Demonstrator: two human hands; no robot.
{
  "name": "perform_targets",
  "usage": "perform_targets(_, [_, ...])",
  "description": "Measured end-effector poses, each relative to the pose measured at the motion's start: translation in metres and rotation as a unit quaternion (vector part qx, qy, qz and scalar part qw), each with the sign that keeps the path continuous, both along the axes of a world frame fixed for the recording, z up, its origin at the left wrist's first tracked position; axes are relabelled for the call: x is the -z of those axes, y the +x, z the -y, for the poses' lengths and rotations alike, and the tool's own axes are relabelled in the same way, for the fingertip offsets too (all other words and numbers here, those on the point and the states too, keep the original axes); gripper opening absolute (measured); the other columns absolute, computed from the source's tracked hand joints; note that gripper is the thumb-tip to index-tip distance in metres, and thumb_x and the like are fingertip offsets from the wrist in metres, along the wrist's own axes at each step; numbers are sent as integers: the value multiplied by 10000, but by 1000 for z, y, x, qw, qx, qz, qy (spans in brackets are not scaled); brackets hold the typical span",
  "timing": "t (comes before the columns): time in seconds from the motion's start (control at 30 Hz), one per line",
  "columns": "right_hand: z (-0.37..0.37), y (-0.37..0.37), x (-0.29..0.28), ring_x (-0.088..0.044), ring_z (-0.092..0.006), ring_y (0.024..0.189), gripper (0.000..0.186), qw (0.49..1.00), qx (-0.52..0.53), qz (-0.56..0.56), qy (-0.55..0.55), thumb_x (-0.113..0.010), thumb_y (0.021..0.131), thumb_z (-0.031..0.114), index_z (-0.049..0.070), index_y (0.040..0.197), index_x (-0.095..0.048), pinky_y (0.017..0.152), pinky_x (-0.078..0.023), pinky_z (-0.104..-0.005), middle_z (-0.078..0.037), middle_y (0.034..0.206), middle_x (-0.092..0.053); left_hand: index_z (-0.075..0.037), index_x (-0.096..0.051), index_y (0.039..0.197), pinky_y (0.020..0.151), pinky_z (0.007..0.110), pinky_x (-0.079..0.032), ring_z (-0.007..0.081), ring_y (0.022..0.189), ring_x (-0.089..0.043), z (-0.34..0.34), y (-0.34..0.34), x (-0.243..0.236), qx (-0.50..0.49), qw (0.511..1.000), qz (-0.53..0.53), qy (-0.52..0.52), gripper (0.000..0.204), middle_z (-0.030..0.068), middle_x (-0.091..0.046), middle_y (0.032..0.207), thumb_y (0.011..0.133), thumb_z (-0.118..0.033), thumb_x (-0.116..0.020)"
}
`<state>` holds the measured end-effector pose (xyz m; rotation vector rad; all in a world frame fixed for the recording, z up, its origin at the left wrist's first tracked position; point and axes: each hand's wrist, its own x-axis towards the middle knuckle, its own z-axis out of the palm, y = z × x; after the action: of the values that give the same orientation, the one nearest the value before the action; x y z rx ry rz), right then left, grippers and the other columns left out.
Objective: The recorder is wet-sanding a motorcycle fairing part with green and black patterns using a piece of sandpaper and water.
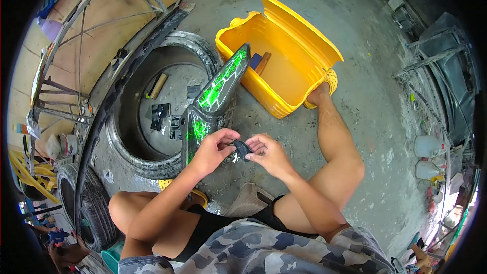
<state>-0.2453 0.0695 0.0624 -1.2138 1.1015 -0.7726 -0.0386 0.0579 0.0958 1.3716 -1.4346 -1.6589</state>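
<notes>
Over the floor between my knees, my left hand (217, 149) and my right hand (268, 155) pinch a small black piece (242, 148) from either side. A whitish bit shows at its lower edge; what kind of thing the piece is, I cannot make out. Just beyond my left hand stands a glossy black panel (221, 87) with green and white lightning-like patterns, resembling motorcycle bodywork. Its tapered upper end rises in front of the yellow bin, and my left forearm passes close to its lower end.
A yellow plastic bin (269, 94) with a raised flap holds a brown block (263, 64) and a dark blue one. Left of the panel lies a large tyre (124, 142) with dark scraps inside. A metal frame (83, 147) runs along the left; jugs (430, 146) stand right.
</notes>
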Motion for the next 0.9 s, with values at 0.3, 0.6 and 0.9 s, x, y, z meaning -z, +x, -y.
perform_targets(0.3, [7,-11,-13,-561,-96,749,259,997,-15,-11,75,-725,756,-32,32,992,-639,712,-486,-250,-27,868,-616,-23,-556,1213,771,236,-475,81,861,-584,5,-6,-5,42,994,97,34,380,48,-657,1017,849,34,-647])
perform_targets(0.6, [11,-20,-23,-569,-84,857,144,964,49,203,167,-676,849,5,27,979,-616,783,-474,-249,-17,918,-610,-13,-621,1047,685,240,-478,71,750,-583,5,-2,12,41,997,61,33,200,21,-658,840,854,1,-670])
perform_targets(0.9, [23,-30,-37,-555,-69,842,96,921,217,252,200,-563,952,72,51,1043,-589,731,-483,-241,11,927,-592,-39,-600,1151,906,368,-465,278,1051,-593,82,5,-13,-18,952,195,-235,337,127,-621,1117,841,-128,-698])
